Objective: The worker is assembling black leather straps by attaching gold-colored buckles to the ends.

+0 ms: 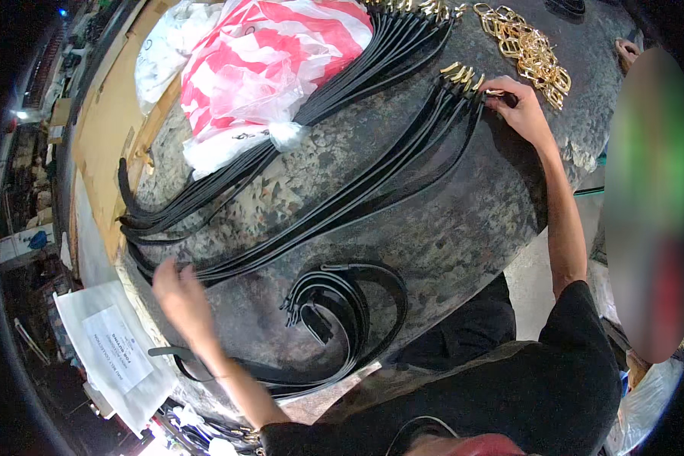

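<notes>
Long black belts (349,199) with gold buckles (461,76) at their far right ends lie side by side across the middle of the table. My right hand (515,110) is closed at that end, its fingers pinching the buckle end of the outermost belt. Motion smears my left hand (181,295), so its fingers cannot be made out. It is over the left part of the table, close to the other ends of these belts. Nearest me, several black belts (361,304) lie curled in a loose coil.
Another bundle of black belts (334,99) runs behind, partly under a red-and-white plastic bag (281,53). A heap of gold buckles (520,49) lies at the back right. Left of the table are a cardboard sheet (102,121) and a printed white sheet (118,349). A person's hand (628,53) shows at the far right.
</notes>
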